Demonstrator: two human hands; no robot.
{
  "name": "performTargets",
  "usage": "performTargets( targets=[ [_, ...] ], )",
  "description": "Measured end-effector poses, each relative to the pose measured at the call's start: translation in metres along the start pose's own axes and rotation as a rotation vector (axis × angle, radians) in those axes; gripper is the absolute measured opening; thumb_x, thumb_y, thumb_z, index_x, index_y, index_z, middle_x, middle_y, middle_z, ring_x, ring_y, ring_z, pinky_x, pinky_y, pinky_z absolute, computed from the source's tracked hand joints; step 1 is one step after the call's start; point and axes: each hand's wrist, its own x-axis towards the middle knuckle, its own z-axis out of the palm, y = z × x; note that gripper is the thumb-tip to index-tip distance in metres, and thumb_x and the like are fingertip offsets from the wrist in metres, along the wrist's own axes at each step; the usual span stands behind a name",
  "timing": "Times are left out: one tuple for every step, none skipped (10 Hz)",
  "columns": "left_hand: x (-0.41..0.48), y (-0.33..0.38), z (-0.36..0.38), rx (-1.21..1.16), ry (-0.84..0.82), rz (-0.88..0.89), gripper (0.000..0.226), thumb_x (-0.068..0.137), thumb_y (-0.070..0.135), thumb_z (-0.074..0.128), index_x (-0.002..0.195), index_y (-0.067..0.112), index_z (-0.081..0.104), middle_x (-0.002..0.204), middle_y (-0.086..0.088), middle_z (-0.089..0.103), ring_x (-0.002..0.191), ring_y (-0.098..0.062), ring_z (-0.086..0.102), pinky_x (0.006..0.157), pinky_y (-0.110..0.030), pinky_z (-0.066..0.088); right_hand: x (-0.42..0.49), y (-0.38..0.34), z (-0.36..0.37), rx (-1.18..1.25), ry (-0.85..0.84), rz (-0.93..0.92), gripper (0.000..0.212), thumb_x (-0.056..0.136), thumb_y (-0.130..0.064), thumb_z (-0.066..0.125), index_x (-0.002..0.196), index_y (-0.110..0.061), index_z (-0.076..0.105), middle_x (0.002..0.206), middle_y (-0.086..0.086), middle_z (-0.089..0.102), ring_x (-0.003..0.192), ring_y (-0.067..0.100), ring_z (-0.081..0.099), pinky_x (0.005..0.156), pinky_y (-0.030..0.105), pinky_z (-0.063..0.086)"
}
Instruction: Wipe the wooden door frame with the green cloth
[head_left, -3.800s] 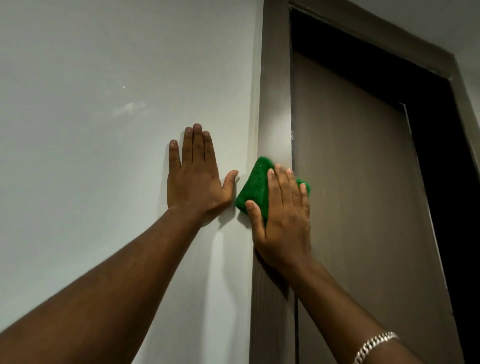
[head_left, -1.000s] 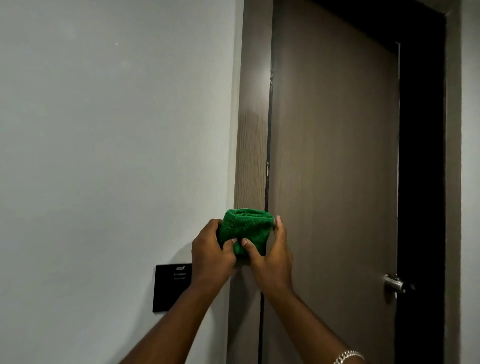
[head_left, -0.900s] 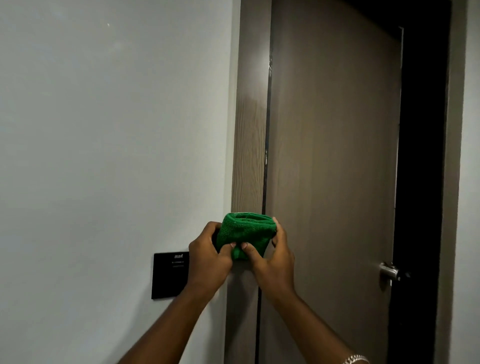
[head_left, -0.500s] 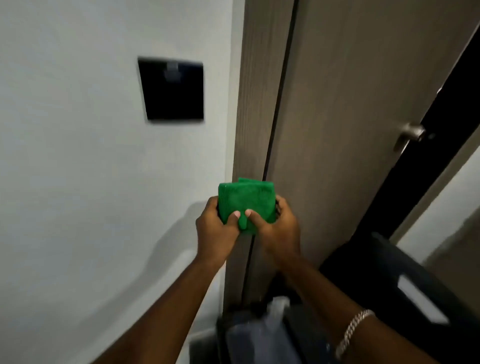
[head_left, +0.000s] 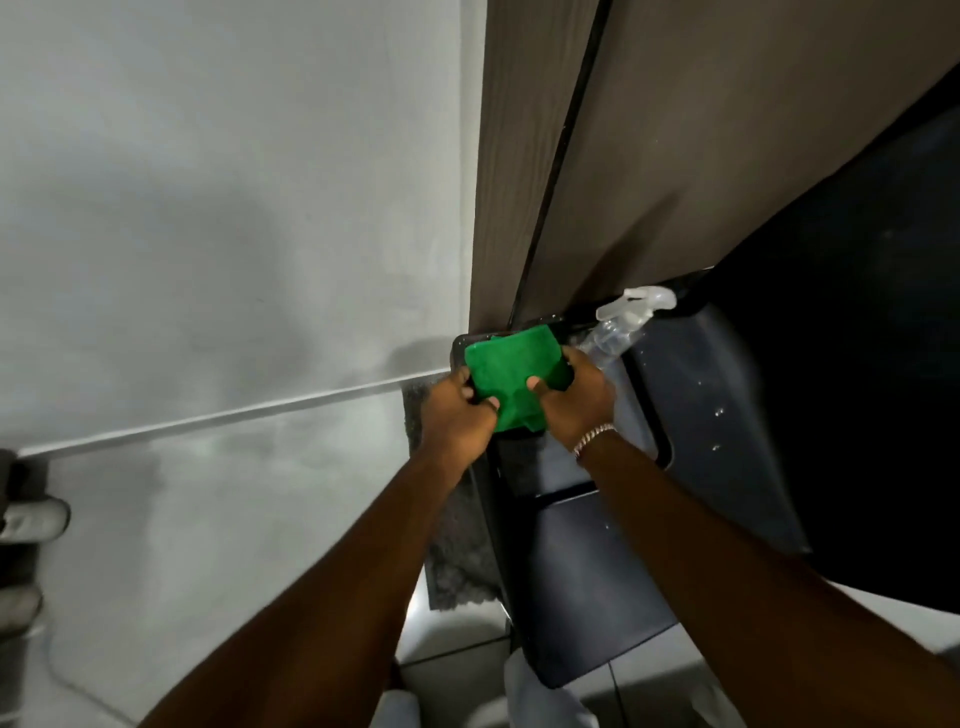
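A folded green cloth (head_left: 511, 371) is held low down, in front of the foot of the wooden door frame (head_left: 524, 156). My left hand (head_left: 457, 415) grips its left edge and my right hand (head_left: 574, 397) grips its right edge, thumbs on top. The frame runs up as a brown wood-grain strip beside the wooden door (head_left: 727, 135). The cloth hangs over the far end of a dark bin (head_left: 582, 571); I cannot tell whether it touches the frame.
A clear spray bottle (head_left: 623, 325) lies at the bin's far end, just right of the cloth. A grey wall (head_left: 234, 182) with a white skirting line fills the left. A grey mat (head_left: 457, 545) lies on the floor left of the bin.
Both hands have carried the cloth down from mid-height to the foot of the frame. The view has tilted down, so the switch plate and door handle are gone and the bin and bottle show.
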Motion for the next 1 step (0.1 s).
performTargets(
  targets=[
    [-0.0014, -0.0038, -0.0014, 0.052, 0.015, -0.011, 0.037, 0.085, -0.005, 0.053, 0.117, 0.008, 0.066, 0.098, -0.021, 0.071, 0.094, -0.026, 0.066, 0.088, -0.029, 0.051, 0.0057, 0.0134, 0.0066, -0.028, -0.034, 0.054, 0.046, 0.082, -0.011, 0.069, 0.127, -0.014, 0.059, 0.119, 0.014, 0.069, 0.112, 0.032, 0.063, 0.096, 0.034, 0.049]
  ],
)
